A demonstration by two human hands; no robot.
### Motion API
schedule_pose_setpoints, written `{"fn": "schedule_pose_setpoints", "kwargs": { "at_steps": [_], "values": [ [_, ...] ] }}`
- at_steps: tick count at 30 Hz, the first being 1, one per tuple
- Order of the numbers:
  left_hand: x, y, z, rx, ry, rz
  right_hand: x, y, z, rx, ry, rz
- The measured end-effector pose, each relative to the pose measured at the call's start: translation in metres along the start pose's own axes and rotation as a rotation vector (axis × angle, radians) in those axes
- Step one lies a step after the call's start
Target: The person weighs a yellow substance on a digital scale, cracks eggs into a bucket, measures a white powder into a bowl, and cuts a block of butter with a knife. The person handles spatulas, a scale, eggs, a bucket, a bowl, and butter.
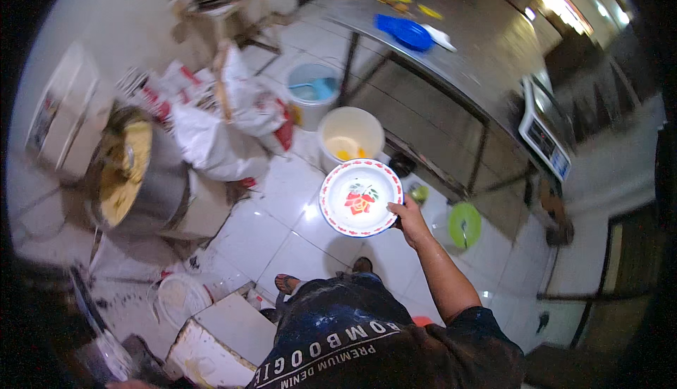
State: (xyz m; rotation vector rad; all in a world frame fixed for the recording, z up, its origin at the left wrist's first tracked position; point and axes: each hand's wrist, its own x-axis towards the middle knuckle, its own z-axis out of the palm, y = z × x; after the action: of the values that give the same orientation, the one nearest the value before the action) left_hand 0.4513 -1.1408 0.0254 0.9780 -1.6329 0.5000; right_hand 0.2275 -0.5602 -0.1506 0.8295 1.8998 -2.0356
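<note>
My right hand [408, 218] grips the rim of a white enamel plate [338, 196] with a red patterned border and a painted rose. The plate is held above the tiled floor and overlaps the near edge of a cream bucket [351, 124] with orange-yellow bits inside. Only a small blurred bit of my left hand [129, 385] shows at the bottom left edge; what it does cannot be made out. At left, a large metal mixer bowl [166, 177] contains yellow dough [122, 177].
White and red sacks [217, 140] lie beside the mixer. A bucket with a blue scoop [312, 90] stands by the metal table [465, 45], which bears blue items and a digital scale [545, 140]. A green bowl [465, 225] and a white box [232, 331] are nearby.
</note>
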Motion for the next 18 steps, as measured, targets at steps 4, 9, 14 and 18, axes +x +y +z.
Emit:
{"fn": "schedule_pose_setpoints", "kwargs": {
  "at_steps": [4,9,14,18],
  "values": [
    [-0.012,0.077,0.065,-0.424,-0.201,-0.126,-0.03,0.066,-0.161,0.187,0.447,-0.139],
    [-0.064,0.254,0.032,-0.995,-0.55,-0.16,-0.098,0.074,-0.299,0.496,0.912,-0.367],
    [-0.128,0.393,0.013,-1.406,-0.953,0.04,-0.15,0.052,-0.376,0.699,1.017,-0.601],
    [-0.167,0.497,-0.021,-1.463,-1.107,0.15,-0.15,0.002,-0.408,0.779,1.051,-0.768]
  ]
}}
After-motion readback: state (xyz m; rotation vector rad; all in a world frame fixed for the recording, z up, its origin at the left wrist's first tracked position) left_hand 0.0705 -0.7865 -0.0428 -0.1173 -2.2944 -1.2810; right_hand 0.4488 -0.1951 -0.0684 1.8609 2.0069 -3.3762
